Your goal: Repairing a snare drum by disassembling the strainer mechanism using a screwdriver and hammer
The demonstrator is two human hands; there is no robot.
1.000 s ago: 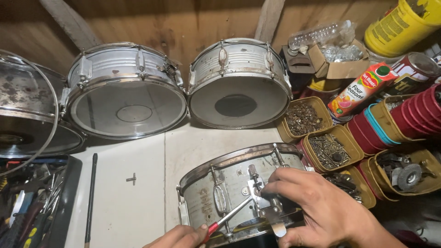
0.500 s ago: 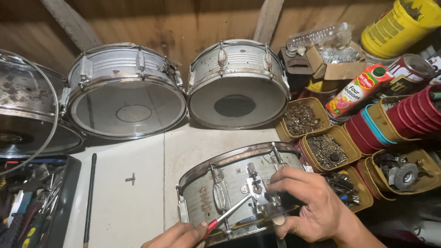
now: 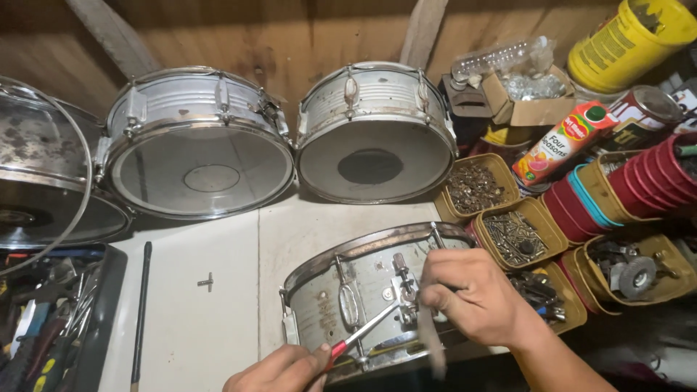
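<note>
Near the bench's front edge, a metal snare drum (image 3: 363,290) lies on its side on the white bench top (image 3: 189,319). Its shell hardware sits under the right hand (image 3: 472,297), whose fingers are pinched closed on a small fitting there. From lower left, the left hand (image 3: 279,370) grips a red-handled screwdriver (image 3: 363,334), tip at that fitting. Behind stand two more snare drums (image 3: 290,138); tins of screws (image 3: 515,236) sit to the right.
</note>
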